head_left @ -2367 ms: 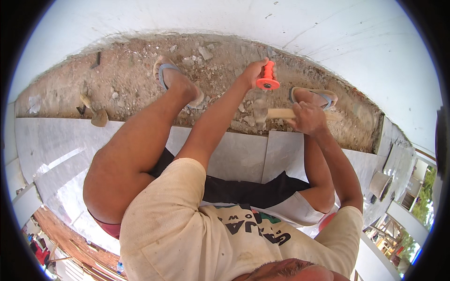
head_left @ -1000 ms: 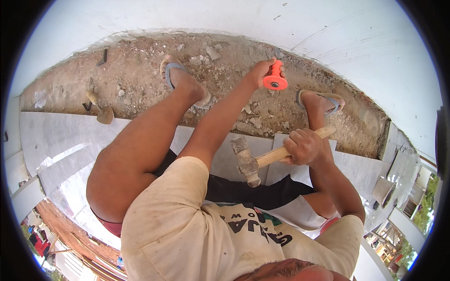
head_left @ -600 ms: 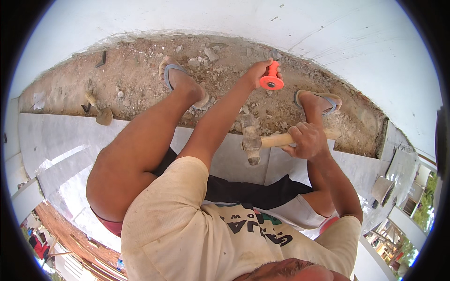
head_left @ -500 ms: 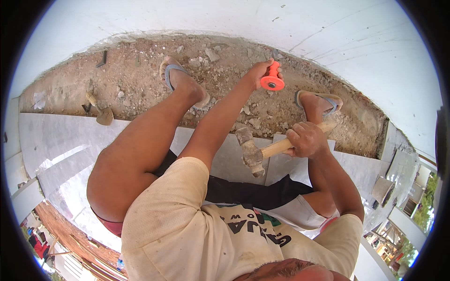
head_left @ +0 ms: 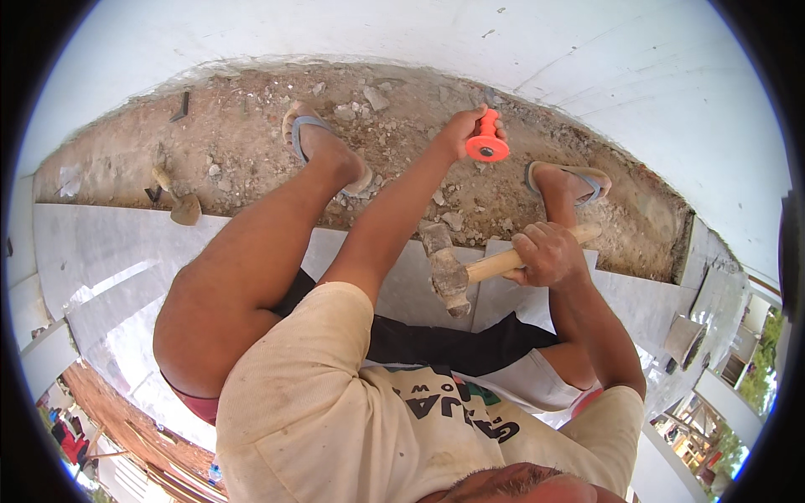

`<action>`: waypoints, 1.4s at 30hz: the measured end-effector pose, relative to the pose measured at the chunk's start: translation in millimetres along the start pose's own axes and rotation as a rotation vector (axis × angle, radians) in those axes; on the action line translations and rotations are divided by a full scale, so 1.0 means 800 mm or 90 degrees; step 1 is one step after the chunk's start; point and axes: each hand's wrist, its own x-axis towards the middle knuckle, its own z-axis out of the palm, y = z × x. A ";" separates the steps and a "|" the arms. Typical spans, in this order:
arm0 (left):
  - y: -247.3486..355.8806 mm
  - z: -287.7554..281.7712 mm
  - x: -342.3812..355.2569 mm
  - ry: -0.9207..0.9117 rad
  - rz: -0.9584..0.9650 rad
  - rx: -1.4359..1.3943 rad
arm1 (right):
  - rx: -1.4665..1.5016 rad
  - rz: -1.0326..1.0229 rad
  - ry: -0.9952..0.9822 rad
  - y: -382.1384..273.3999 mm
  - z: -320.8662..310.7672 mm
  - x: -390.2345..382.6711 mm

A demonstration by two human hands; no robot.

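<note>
My left hand (head_left: 464, 132) is closed around the orange grip of a chisel (head_left: 488, 147). Its round orange guard faces back toward me, while its metal end points at the foot of the white wall; the very tip is hard to make out. Gripped by its wooden handle, a hammer (head_left: 449, 270) is in my right hand (head_left: 547, 251). The hammer's worn, dusty head is to the left of that hand, nearer to me than the chisel and apart from it. Loose rubble (head_left: 376, 99) lies on the bare ground around the chisel.
The white wall (head_left: 402, 29) curves along the far side of the dirt strip. Both sandalled feet (head_left: 312, 138) rest on the dirt. A trowel (head_left: 185, 207) lies at the left by the grey tiles (head_left: 92, 243), and a dark metal piece (head_left: 181, 106) lies farther off.
</note>
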 end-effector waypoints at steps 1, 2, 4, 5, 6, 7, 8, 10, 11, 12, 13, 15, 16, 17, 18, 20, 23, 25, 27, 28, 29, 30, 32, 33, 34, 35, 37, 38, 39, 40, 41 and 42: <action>-0.002 0.004 0.002 0.000 -0.004 -0.004 | -0.004 -0.032 0.003 0.016 0.004 0.002; -0.002 0.011 0.007 0.007 -0.008 0.016 | -0.065 0.065 0.006 0.044 0.012 0.000; 0.001 0.012 0.014 0.037 -0.001 0.055 | -0.174 0.244 0.016 0.089 0.022 0.005; 0.004 0.009 0.015 0.015 0.011 0.041 | -0.174 0.262 0.021 0.084 0.021 0.006; 0.006 0.005 0.015 -0.007 0.023 0.027 | -0.175 0.281 0.027 0.070 0.022 0.001; -0.004 -0.007 0.010 -0.020 0.023 0.003 | -0.167 0.306 0.018 0.046 0.020 -0.001; -0.004 -0.005 0.008 -0.007 0.018 0.010 | -0.144 0.263 0.018 0.032 0.013 0.000; 0.004 -0.003 0.005 0.021 0.016 0.030 | -0.097 0.171 0.023 0.013 -0.001 0.007; 0.005 -0.003 0.005 0.012 0.011 0.022 | -0.077 0.130 0.020 0.007 -0.006 0.009; 0.005 -0.001 0.004 0.004 0.007 0.013 | -0.057 0.088 0.016 0.001 -0.009 0.010; 0.004 -0.003 0.003 -0.004 0.001 0.004 | -0.036 0.048 0.013 -0.003 -0.009 0.010; -0.003 0.009 0.007 0.014 -0.001 0.003 | -0.061 0.104 -0.010 0.025 0.008 0.006; -0.006 0.012 0.009 0.023 -0.003 0.002 | -0.074 0.132 -0.023 0.037 0.019 0.003; -0.005 0.009 0.016 0.025 0.006 0.033 | -0.101 0.206 -0.038 0.042 0.022 0.007; -0.012 0.008 0.025 0.027 0.014 0.063 | -0.129 0.283 -0.053 0.046 0.024 0.010; -0.011 -0.012 0.035 0.045 0.029 0.065 | -0.152 0.358 -0.069 0.041 0.023 0.018; -0.010 -0.029 0.032 0.086 0.046 0.018 | -0.124 0.393 -0.097 -0.003 0.007 0.008; -0.010 -0.032 0.014 0.127 0.075 0.048 | -0.035 0.470 -0.117 -0.035 -0.007 -0.007; -0.011 -0.030 -0.003 0.135 0.073 0.059 | 0.106 0.594 -0.115 -0.065 -0.009 -0.023; -0.008 -0.033 -0.016 0.145 0.076 0.069 | 0.186 0.619 -0.096 -0.081 -0.011 -0.027; -0.009 -0.035 -0.027 0.155 0.075 0.078 | 0.263 0.647 -0.078 -0.097 -0.015 -0.032; -0.009 -0.038 -0.039 0.166 0.075 0.088 | 0.381 0.669 -0.059 -0.107 -0.007 -0.044; -0.013 -0.036 -0.057 0.181 0.067 0.107 | 0.618 0.705 -0.012 -0.127 0.004 -0.061; -0.017 -0.035 -0.065 0.190 0.061 0.115 | 0.758 0.735 0.042 -0.139 0.008 -0.069; -0.018 -0.036 -0.075 0.201 0.057 0.126 | 0.902 0.755 0.098 -0.161 0.003 -0.062; -0.018 -0.045 -0.083 0.214 0.060 0.131 | 1.048 0.765 0.153 -0.179 0.001 -0.057; -0.019 -0.057 -0.097 0.233 0.067 0.139 | 1.155 0.767 0.240 -0.198 0.023 -0.055; -0.024 -0.052 -0.102 0.240 0.053 0.150 | 1.203 0.770 0.290 -0.202 0.037 -0.059; -0.030 -0.048 -0.109 0.247 0.040 0.160 | 1.219 0.773 0.335 -0.206 0.051 -0.064; -0.031 -0.044 -0.116 0.259 0.034 0.171 | 1.237 0.769 0.374 -0.207 0.067 -0.069; -0.032 -0.045 -0.121 0.263 0.039 0.182 | 1.260 0.767 0.407 -0.211 0.080 -0.072; -0.035 -0.047 -0.124 0.267 0.045 0.193 | 1.262 0.779 0.415 -0.210 0.088 -0.078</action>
